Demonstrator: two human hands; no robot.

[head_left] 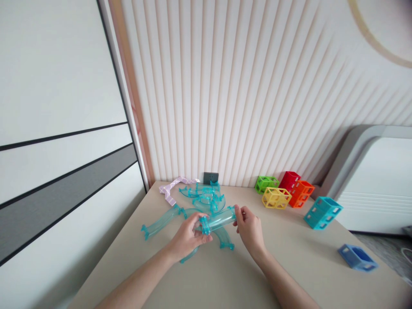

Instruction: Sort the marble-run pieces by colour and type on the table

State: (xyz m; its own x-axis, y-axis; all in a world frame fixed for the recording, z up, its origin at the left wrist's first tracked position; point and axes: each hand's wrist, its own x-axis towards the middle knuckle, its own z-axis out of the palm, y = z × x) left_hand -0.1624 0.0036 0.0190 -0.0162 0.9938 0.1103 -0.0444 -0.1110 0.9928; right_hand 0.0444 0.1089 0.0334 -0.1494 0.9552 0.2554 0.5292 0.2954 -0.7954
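A clear teal track piece (222, 219) is held between my two hands above the table (231, 279). My left hand (189, 236) is closed around its left end, where the teal connectors sit. The fingers of my right hand (247, 225) pinch its right end. Beneath and beside the held piece lie other teal pieces: a curved one (224, 237) below it, a long one (161, 222) to the left, and a pile (207, 197) behind.
A lilac angular chain (169, 189) lies at the back left, near a black wall socket (210, 178). Toward the right stand green (266, 183), yellow (276, 198), red (289, 181), orange (301, 194) and teal (322, 213) frame blocks. A blue block (358, 257) is near the right edge.
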